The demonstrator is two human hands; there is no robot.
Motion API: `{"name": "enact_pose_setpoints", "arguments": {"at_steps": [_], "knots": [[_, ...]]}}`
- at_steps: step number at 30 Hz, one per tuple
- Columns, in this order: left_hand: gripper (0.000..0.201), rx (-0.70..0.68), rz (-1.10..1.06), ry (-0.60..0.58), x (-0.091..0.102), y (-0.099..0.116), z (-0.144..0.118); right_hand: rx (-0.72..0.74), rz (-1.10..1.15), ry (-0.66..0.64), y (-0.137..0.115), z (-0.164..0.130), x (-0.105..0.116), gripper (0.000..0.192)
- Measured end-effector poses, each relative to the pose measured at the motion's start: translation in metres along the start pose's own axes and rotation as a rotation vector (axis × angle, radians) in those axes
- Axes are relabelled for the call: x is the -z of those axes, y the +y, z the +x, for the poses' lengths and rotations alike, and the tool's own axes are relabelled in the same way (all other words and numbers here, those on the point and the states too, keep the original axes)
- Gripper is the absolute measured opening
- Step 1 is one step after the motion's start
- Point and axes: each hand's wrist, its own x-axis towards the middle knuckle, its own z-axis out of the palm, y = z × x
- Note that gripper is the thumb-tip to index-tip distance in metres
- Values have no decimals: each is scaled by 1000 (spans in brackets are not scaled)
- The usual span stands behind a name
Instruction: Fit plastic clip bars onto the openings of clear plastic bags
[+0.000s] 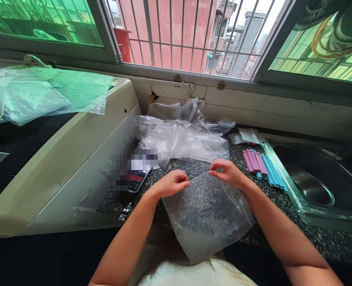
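Observation:
A clear plastic bag [208, 218] hangs flat in front of me over the counter's front edge. My left hand [174, 183] pinches its upper left edge between thumb and fingers. At the upper right edge, my right hand [225, 172] grips the same bag, fingers curled against the thumb. Behind both hands lies a loose heap of clear plastic bags [184, 141]. Right of my right hand rest several pink plastic strips [255, 161] and several blue plastic strips [273, 172], stacked side by side.
A sink [307, 178] is set into the speckled counter [322, 238] at right. On the left stands a cream-coloured appliance [104, 131] with more plastic sheeting [53, 91] on top. A partly blurred phone [138, 182] lies near it. Small packets [247, 136] sit by the wall below a barred window.

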Motion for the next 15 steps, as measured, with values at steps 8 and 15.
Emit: {"name": "enact_pose_setpoints", "arguments": {"at_steps": [8,15], "knots": [[24,-64,154,57,-6,-3,2,18,-45,-8,-6,-1,-6,19],[25,-93,157,45,-9,2,6,34,-33,-18,-9,2,-9,18]]}}
